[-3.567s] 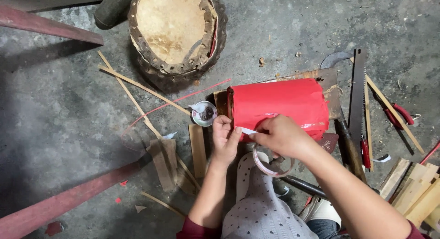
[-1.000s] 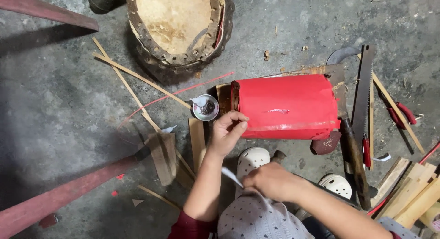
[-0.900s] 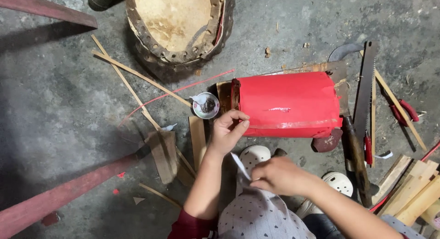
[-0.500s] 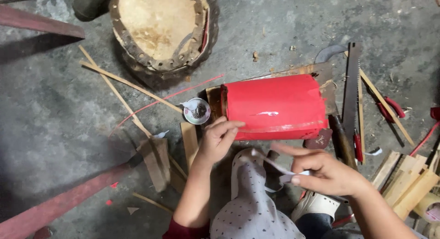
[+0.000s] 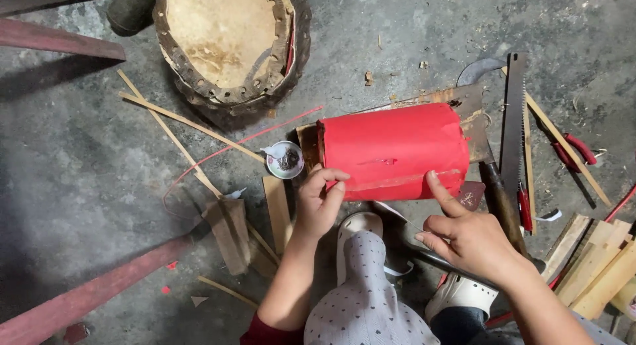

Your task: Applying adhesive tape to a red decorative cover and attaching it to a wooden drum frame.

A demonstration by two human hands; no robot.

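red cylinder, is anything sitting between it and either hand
Nothing visible does. The left hand rests its fingertips on the red cylinder at its lower left edge, and the right hand presses its index finger onto the seam near the lower right edge. Both touch it directly.

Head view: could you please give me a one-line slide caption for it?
Left hand and right hand press on a red paper-wrapped cylinder lying on a concrete floor among saws and wood strips.
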